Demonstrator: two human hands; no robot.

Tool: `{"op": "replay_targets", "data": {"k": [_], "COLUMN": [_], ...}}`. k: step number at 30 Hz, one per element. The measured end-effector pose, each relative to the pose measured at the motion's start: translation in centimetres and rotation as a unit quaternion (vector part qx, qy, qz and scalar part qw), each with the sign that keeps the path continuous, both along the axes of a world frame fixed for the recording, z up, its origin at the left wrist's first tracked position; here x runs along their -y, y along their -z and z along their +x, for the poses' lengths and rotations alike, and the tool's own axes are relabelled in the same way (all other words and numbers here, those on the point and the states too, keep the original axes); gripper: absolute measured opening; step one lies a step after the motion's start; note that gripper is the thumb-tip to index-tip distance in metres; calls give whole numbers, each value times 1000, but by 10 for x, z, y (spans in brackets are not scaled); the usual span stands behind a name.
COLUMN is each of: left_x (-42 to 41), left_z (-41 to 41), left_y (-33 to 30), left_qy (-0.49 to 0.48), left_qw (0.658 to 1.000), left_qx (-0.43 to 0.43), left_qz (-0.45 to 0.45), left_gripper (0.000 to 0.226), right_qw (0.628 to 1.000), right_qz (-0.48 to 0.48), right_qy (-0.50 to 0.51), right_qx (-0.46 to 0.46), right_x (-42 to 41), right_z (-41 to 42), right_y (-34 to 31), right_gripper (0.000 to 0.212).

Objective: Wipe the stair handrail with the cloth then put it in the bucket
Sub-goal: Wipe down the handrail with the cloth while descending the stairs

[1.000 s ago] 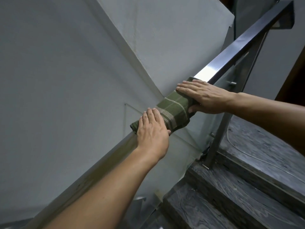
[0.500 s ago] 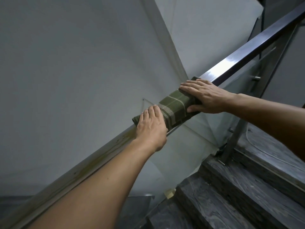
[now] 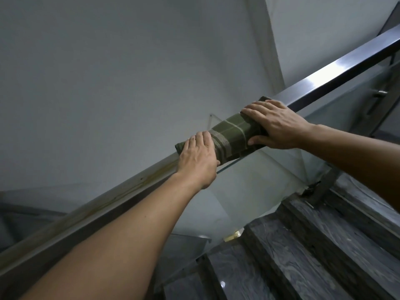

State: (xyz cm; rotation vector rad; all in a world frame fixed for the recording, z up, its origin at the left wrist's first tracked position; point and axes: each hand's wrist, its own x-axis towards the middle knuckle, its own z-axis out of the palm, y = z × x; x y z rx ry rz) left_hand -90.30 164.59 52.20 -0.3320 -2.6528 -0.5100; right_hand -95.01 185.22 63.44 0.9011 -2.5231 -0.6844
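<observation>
Over the last second nothing has shifted between hands and cloth: same wrap, same hold, only the camera has swung so more stair treads (image 3: pixel 324 252) and less upper rail show. Cloth (image 3: pixel 232 137), green plaid, is draped over the handrail (image 3: pixel 337 70) and folded round it. Left hand (image 3: pixel 198 158) lies flat on the cloth's lower end, fingers extended, thumb tucked under the edge. Right hand (image 3: pixel 276 124) clamps the upper end, fingers over the top, thumb underneath: a grip pinching cloth against rail. Brownish streaks show on the rail below the left hand, so wiping looks unfinished. Bucket not in view. Glass panel (image 3: pixel 249 187) sits just under the rail.
</observation>
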Motion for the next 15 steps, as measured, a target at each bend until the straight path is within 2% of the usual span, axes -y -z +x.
{"op": "replay_targets", "data": {"k": [15], "left_x": [107], "left_z": [50], "left_y": [77], "left_qy": [-67], "left_qw": [997], "left_qx": [43], "left_qz": [21], "left_gripper": [77], "right_qw": [999], "right_qz": [37], "right_qy": [-17], "right_qx": [10], "right_x": [120], "right_z": [39], "right_y": [75], "right_gripper": [88]}}
